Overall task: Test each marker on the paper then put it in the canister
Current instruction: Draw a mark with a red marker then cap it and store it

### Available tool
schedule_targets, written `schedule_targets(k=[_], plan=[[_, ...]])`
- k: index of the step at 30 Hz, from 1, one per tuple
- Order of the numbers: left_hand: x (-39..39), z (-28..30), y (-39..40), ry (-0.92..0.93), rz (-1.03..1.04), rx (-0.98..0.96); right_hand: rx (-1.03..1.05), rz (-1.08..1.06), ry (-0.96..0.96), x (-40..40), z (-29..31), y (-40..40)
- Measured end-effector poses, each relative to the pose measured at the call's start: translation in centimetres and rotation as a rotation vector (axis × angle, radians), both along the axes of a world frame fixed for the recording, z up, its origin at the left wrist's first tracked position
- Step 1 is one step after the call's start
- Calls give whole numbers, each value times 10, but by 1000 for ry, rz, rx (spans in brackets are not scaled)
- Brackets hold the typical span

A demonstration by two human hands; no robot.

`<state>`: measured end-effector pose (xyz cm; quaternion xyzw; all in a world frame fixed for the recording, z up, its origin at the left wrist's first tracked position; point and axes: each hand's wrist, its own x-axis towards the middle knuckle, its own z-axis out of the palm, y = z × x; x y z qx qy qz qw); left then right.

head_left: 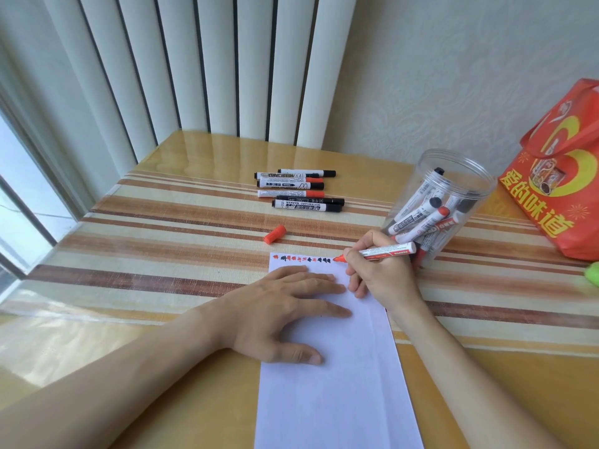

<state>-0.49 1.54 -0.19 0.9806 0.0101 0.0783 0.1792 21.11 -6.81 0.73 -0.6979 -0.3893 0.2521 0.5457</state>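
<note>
- Table (201, 377) — glossy yellow-wood top with a striped runner in cream, tan and brown laid across its middle under a clear cover.
- Sheet of paper (340, 384) — white, lying lengthwise at the near edge of the table, right of centre; a row of small red and black test marks (303, 259) runs along its far edge.
- Left hand (285, 309) — flat on the paper, palm down, fingers straight and slightly spread, pressing the sheet near its far left corner; it holds nothing.
- Right hand (379, 273) — at the far right corner of the paper, fingers curled round a red marker (385, 251) in a writing grip.
- Red marker — uncapped, white barrel, lying nearly level, its red tip touching the paper at the right end of the row of marks.
- Red cap (275, 234) — loose on the runner, just beyond the far edge of the paper.
- Six capped markers (299, 191) — side by side on the runner toward the far edge of the table, some with red caps, some with black.
- Canister (440, 205) — clear plastic, open-topped, upright near the right edge of the table, just behind the right hand; several red and black markers lean inside it.
- Red bag (560, 176) — with yellow print, standing at the far right corner, beside the canister.
- Green object (592, 273) — at the right edge, cut off; I cannot tell what it is.
- White vertical blinds (194, 66) — hanging behind the far edge of the table.
</note>
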Motion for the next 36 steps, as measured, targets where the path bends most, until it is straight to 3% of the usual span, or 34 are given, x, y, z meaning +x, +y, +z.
schedule_targets(k=[36], plan=[[0,3,-1,18,1,10,-16,-7,-4,1,-2,0]])
